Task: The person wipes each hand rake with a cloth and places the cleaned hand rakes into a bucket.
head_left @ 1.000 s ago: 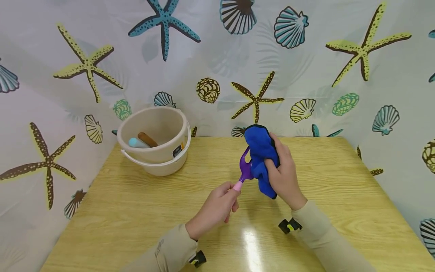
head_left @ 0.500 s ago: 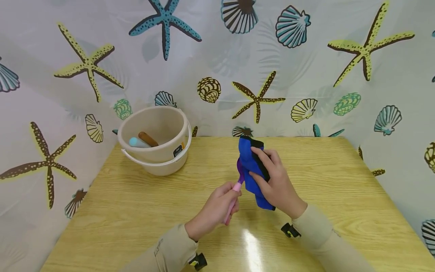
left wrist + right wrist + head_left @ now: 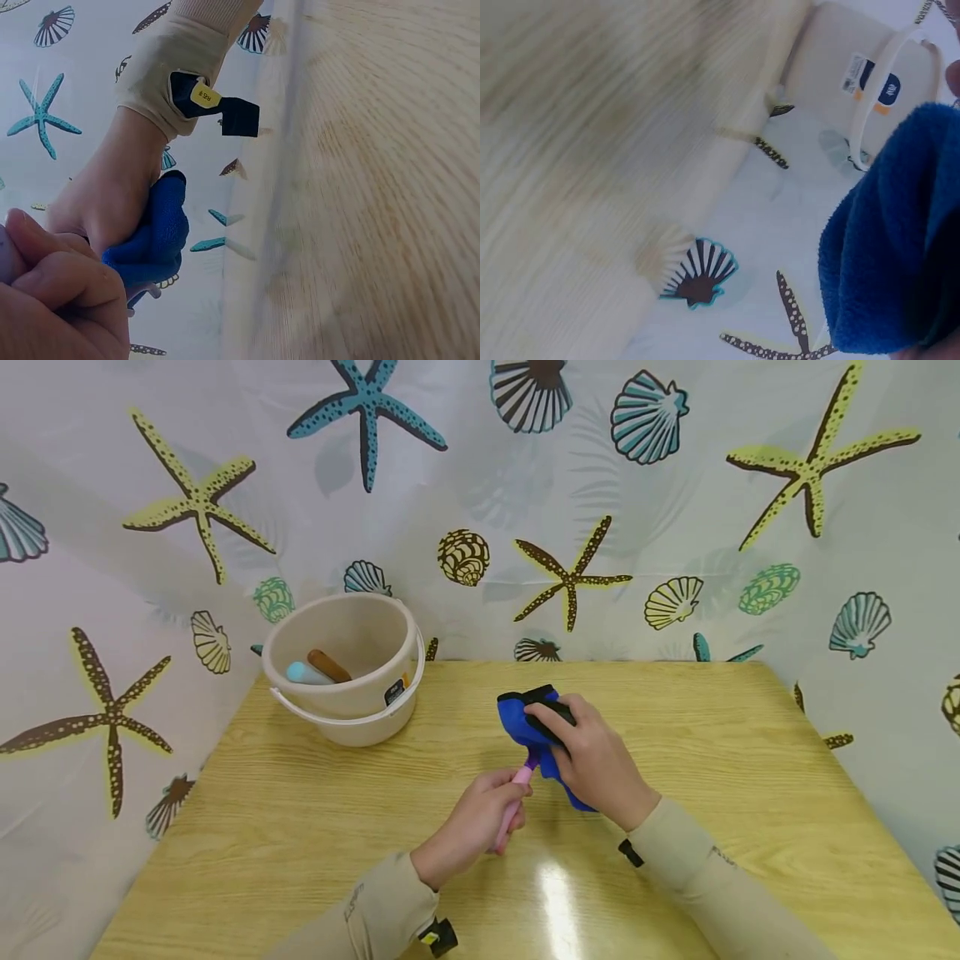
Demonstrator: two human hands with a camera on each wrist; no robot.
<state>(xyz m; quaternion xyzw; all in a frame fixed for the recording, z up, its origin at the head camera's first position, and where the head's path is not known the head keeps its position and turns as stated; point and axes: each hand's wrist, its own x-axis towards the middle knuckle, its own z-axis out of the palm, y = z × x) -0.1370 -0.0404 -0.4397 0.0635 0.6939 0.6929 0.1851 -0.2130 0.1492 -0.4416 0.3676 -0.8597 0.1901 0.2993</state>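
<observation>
In the head view my left hand (image 3: 480, 818) grips the pink handle (image 3: 513, 806) of a small purple-headed tool. A little of the purple neck (image 3: 533, 758) shows above it; the head is hidden under a blue cloth with black edging (image 3: 517, 718). My right hand (image 3: 600, 764) holds that cloth folded around the tool's head, fingers bent over its top. From the left wrist, the blue cloth (image 3: 161, 232) bunches beneath the right hand (image 3: 109, 199), close beyond the left hand's curled fingers (image 3: 75, 289). The cloth (image 3: 900, 240) fills the right side of the right wrist view.
A cream bucket (image 3: 401, 714) with a white carrying handle stands at the table's back left. Inside lie a brown rod-like thing (image 3: 328, 666) and a light blue one (image 3: 306, 674). Behind the wooden table (image 3: 315, 810) hangs a curtain (image 3: 420, 510) printed with starfish and shells.
My right hand has moved left and slightly down with the cloth, which now covers the purple head that showed before. My left hand keeps hold of the handle in nearly the same place.
</observation>
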